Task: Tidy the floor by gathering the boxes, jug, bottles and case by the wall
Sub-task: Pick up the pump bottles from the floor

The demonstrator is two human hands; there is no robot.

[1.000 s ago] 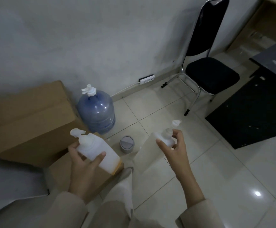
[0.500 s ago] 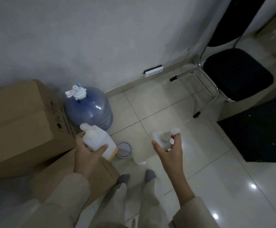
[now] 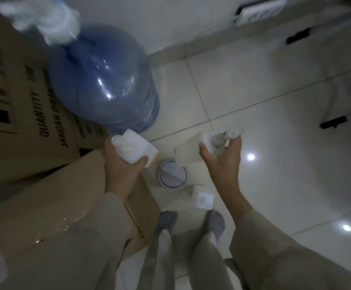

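Head view is showing the left hand (image 3: 122, 170) gripping a white bottle (image 3: 136, 148) around its body, fingers wrapped so it stays upright. Fingers of the right hand (image 3: 220, 158) are curling round the pump neck of a second bottle (image 3: 193, 153). Both are hanging above the floor (image 3: 254, 84) just beside the jug (image 3: 105, 80) and boxes (image 3: 24, 122), probably to be set down together by the wall.

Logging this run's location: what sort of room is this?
Probably an office or utility corner indoors: glossy white tiled floor, a big blue plastic water jug beside printed brown cardboard boxes, and a white power strip along the pale wall.
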